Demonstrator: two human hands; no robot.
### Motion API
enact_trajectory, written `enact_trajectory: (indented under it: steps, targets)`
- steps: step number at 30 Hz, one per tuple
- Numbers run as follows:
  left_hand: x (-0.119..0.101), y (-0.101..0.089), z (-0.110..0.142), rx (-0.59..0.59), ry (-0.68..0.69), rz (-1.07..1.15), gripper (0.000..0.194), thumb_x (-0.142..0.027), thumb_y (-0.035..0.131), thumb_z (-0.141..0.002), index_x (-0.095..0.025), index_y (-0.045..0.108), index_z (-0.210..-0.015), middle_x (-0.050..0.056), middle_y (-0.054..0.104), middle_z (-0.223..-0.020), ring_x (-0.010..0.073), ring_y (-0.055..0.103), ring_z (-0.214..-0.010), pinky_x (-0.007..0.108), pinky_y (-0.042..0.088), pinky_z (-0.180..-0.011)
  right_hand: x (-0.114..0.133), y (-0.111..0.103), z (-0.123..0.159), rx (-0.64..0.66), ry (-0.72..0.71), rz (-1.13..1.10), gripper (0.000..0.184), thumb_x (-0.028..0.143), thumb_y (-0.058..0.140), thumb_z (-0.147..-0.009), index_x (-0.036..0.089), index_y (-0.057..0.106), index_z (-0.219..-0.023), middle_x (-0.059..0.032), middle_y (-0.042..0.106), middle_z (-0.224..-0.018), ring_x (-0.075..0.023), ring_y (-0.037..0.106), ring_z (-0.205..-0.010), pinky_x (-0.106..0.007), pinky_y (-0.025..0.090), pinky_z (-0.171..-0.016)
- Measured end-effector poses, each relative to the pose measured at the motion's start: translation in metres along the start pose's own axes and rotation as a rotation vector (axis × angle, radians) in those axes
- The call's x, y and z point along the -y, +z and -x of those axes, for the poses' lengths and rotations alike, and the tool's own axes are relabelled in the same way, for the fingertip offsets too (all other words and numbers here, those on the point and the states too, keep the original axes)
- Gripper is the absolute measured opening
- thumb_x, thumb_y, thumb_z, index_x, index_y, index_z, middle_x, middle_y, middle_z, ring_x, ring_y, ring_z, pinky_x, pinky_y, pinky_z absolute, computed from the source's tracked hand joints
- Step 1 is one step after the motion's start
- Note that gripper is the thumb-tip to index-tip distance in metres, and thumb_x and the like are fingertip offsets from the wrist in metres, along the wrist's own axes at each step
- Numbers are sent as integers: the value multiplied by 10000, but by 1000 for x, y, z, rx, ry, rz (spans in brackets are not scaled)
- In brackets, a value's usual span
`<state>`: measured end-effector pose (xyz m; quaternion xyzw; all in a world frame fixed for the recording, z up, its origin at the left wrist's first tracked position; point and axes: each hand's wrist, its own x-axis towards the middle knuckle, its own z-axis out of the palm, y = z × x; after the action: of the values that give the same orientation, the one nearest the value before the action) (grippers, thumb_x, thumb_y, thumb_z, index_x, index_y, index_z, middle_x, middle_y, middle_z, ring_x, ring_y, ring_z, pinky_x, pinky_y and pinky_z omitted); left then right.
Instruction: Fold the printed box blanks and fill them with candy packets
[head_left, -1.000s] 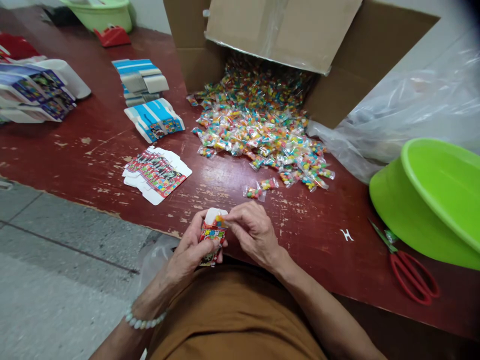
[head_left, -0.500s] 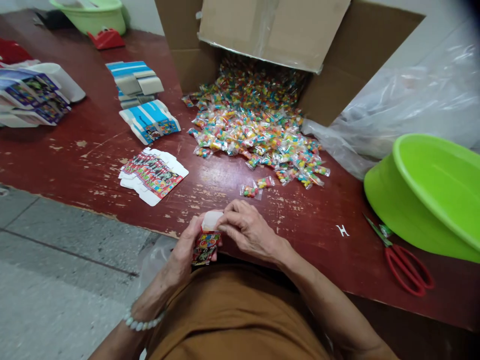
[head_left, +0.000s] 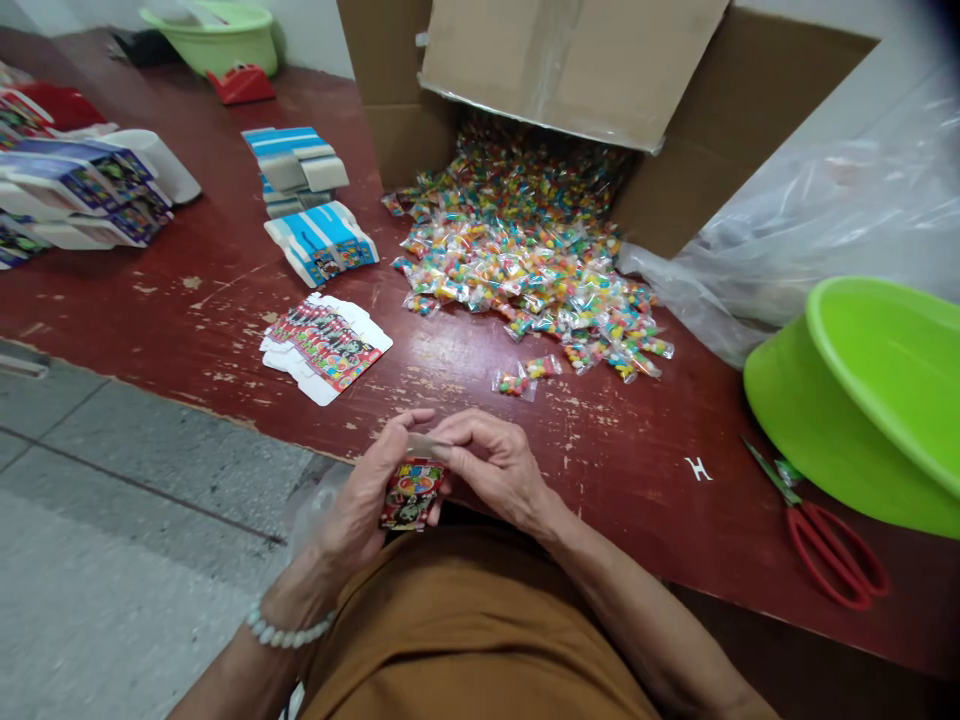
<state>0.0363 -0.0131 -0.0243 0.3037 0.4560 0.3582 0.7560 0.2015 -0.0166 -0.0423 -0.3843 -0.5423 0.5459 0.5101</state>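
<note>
A small red printed candy box [head_left: 413, 494] sits upright in my left hand [head_left: 365, 492], whose fingers wrap round its side and back. My right hand [head_left: 496, 465] pinches the white top flap [head_left: 426, 446] of this box, which is bent over the opening. Whatever is inside the box is hidden. Ahead of my hands, two small clear packets of coloured candy [head_left: 526, 375] rest on the red table [head_left: 442, 370]. To their left a fanned stack of flat red-and-white boxes [head_left: 327, 345] lies on the tabletop.
A cardboard carton [head_left: 555, 60] lies open, with a heap of candy packets [head_left: 525, 260] spilling out. Blue flat boxes [head_left: 322, 243] and purple boxes [head_left: 86, 190] are at left. A green basin [head_left: 847, 400] and red-handled scissors [head_left: 832, 550] are at right.
The candy packet in my right fingers has gone down into the box and out of sight. My right hand has since taken the top flap and bent it over.
</note>
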Motion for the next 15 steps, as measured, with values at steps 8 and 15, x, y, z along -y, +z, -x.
enact_trajectory:
  steps: [8,15]
  targets:
    - [-3,-1,0,-10,-104,108,626,-644,655,-858,-215,566,-1305,-15,707,-698,181,628,-393,277,519,-343,6,-3,0,111,-283,363,198,318,613,-975,181,755,-980,-97,772,-1046,-193,718,-993,-324,556,-920]
    - [0,-4,0,28,-153,226,584,-651,588,-901,-196,622,-1265,33,742,-738,176,636,-391,280,541,-357,5,2,-5,105,-248,229,146,270,634,-970,197,759,-986,-65,786,-1038,-169,739,-979,-295,570,-880]
